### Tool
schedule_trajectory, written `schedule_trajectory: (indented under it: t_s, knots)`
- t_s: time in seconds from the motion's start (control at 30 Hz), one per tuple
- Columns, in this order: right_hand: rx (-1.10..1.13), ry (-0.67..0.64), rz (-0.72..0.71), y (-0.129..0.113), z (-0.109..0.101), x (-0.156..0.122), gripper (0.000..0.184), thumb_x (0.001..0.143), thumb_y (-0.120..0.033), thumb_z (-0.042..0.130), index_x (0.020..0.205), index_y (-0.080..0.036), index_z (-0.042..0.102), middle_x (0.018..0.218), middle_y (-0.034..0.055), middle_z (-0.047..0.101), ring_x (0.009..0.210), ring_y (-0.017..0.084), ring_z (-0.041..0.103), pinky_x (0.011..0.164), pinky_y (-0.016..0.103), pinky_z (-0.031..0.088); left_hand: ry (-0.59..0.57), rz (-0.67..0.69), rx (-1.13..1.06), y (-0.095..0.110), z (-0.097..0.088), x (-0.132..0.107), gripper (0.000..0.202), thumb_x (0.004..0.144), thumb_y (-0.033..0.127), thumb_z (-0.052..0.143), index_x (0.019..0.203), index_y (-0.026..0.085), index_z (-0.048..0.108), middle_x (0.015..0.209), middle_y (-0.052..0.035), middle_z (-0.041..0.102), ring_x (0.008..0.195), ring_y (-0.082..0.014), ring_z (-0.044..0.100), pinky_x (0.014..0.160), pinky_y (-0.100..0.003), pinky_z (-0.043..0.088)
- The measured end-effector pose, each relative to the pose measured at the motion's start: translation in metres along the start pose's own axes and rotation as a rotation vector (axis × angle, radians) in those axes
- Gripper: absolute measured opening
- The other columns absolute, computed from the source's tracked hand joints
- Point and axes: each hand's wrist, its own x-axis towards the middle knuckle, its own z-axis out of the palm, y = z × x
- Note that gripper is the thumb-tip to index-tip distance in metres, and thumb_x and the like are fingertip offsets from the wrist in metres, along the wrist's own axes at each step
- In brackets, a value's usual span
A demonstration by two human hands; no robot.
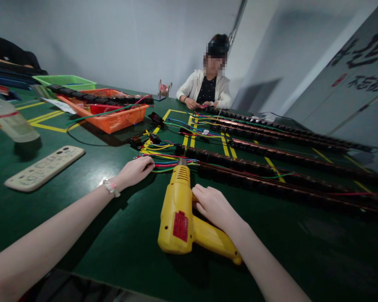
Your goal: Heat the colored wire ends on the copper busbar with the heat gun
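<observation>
A yellow heat gun (179,209) lies on the green table (302,251) with its nozzle toward a bundle of coloured wires (166,161). My right hand (214,205) rests against the gun's body and handle, fingers curled around it. My left hand (135,171), with a bead bracelet at the wrist, lies on the table with its fingers together, pinching the wire ends near the nozzle. Long dark strips of connected parts (271,167) run off to the right from the wires.
An orange basket (113,117) and a green tray (64,80) stand at the back left. A remote control (44,167) and a plastic bottle (11,121) lie at the left. A person in a white jacket (208,88) works across the table.
</observation>
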Motion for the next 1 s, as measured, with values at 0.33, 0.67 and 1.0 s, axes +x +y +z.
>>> schedule_trajectory:
  t_s: [0.33, 0.67, 1.0]
  knots:
    - [-0.033, 0.055, 0.075, 0.011, -0.001, -0.011, 0.018, 0.084, -0.015, 0.039, 0.094, -0.013, 0.054, 0.097, 0.0028, 0.053, 0.078, 0.005, 0.045, 0.075, 0.021, 0.032, 0.055, 0.056, 0.008, 0.000, 0.001, -0.001, 0.029, 0.090, 0.037, 0.032, 0.094, 0.016, 0.052, 0.097, -0.0029, 0.058, 0.083, -0.0110, 0.053, 0.073, -0.024, 0.038]
    - [-0.007, -0.027, -0.012, -0.024, -0.001, 0.005, 0.021, 0.085, -0.017, 0.039, 0.100, -0.012, 0.052, 0.101, 0.0025, 0.052, 0.090, 0.007, 0.049, 0.090, 0.029, 0.039, 0.070, 0.080, 0.004, 0.001, 0.002, 0.001, 0.029, 0.091, 0.035, 0.032, 0.092, 0.016, 0.053, 0.096, -0.0033, 0.058, 0.088, -0.0125, 0.053, 0.079, -0.025, 0.040]
    - [0.018, -0.009, -0.146, -0.060, 0.002, 0.026, 0.022, 0.088, -0.025, 0.037, 0.102, -0.013, 0.049, 0.105, 0.0036, 0.051, 0.099, 0.011, 0.051, 0.091, 0.032, 0.041, 0.004, 0.058, -0.014, 0.004, -0.005, -0.002, 0.022, 0.081, 0.027, 0.043, 0.097, 0.016, 0.051, 0.101, -0.0056, 0.057, 0.089, -0.0142, 0.051, 0.077, -0.024, 0.040]
